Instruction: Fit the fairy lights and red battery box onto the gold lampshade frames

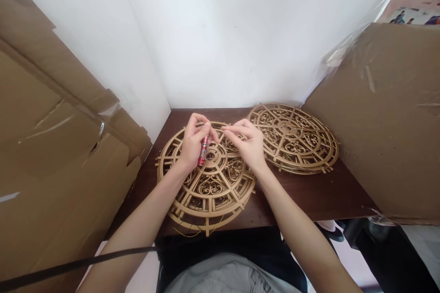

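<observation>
Now, over the near stack of round gold lattice panels (210, 173), both hands hover close together. Left hand (192, 144) is clamped on a slim red tube (202, 152), tilted above the top panel's hub! Right hand (250, 143), just beside it, has thumb and forefinger meeting; whether anything's pinched there is too small to tell. A second stack (290, 132) sits behind, to the right, on the dark brown table (330, 197).
</observation>
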`<state>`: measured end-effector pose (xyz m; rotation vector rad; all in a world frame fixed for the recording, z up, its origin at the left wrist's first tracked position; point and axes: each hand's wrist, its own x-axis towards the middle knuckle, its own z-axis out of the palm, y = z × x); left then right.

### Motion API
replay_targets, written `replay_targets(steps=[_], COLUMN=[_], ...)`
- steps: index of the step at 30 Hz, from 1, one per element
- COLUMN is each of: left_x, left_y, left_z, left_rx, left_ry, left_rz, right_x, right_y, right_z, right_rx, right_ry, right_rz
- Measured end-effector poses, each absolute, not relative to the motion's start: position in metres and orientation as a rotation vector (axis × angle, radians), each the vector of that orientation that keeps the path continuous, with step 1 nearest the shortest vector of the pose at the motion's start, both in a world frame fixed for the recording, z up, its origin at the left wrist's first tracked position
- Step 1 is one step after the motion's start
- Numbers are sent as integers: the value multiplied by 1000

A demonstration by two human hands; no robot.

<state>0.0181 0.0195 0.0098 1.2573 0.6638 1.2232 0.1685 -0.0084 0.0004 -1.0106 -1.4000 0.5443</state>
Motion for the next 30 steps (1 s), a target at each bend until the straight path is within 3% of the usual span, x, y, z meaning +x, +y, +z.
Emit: replay_targets(steps=[22, 30], left_x=[15, 15], left_y=[23, 23], left_z=[10, 11], left_rx=[926, 902], left_ry=[787, 834], left_rz=[1226, 1246], right_x=[144, 141], right_y=[-25, -26], right_z=[0, -3], right_rx=[-797, -728], right_ry=[-1752, -1849], right_rz=[772, 671])
